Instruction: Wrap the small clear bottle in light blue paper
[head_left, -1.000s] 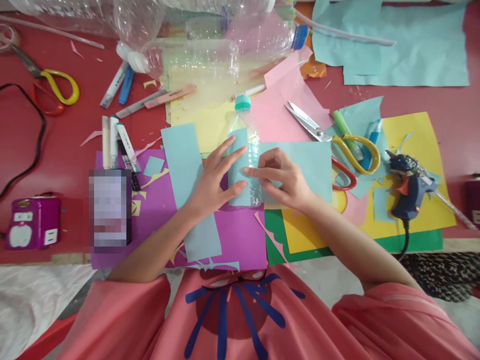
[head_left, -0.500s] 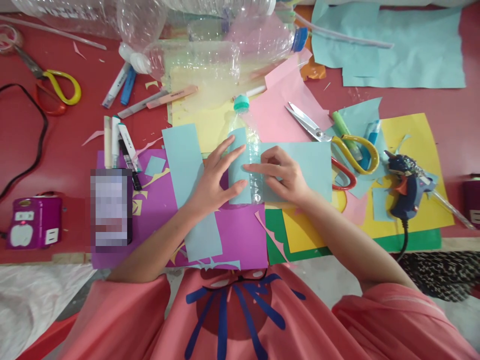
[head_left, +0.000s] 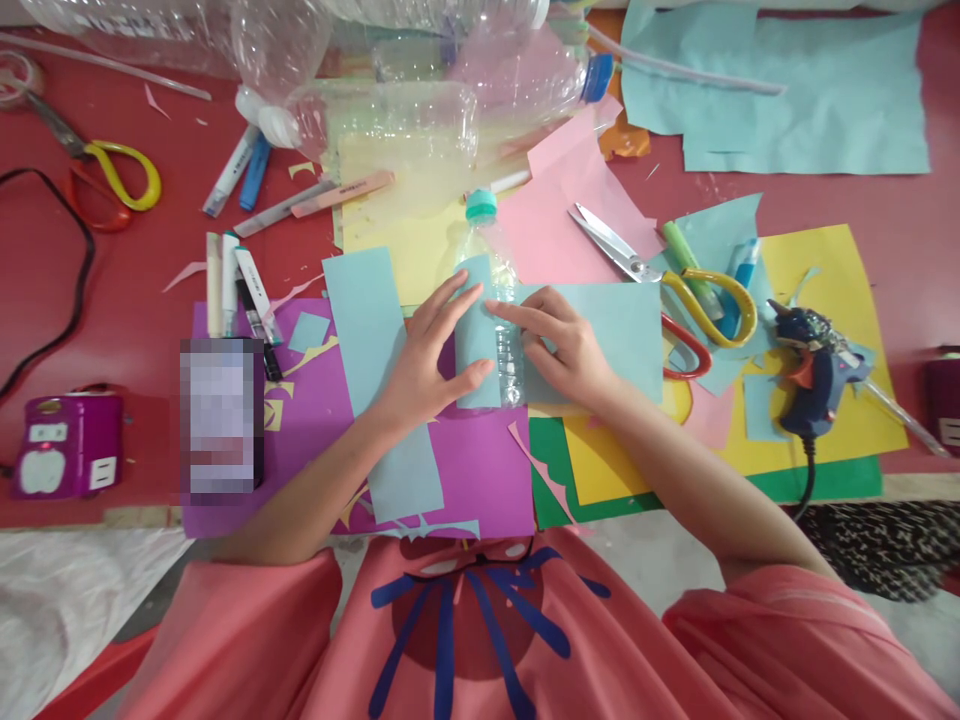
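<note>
A clear plastic bottle (head_left: 508,340) with a green cap (head_left: 481,205) lies on its side, cap away from me. Light blue paper (head_left: 474,330) covers its left part and stretches out beyond its right side. My left hand (head_left: 424,365) rests on that paper with fingers and thumb spread, pressing it against the bottle. With the index finger stretched out, my right hand (head_left: 562,345) touches the bottle near the paper's edge; its other fingers are partly bent and hold nothing visible. A loose light blue strip (head_left: 365,310) lies partly beneath my left hand and forearm.
Scissors (head_left: 637,268) and a glue gun (head_left: 814,375) lie on the right. At left are a phone (head_left: 259,420), markers (head_left: 255,280), other scissors (head_left: 90,150) and a purple power socket box (head_left: 69,445). Several clear bottles (head_left: 405,115) lie across the back.
My right index fingertip has slid a little away from me along the paper's edge toward the cap. My left hand has stayed nearly still on the paper.
</note>
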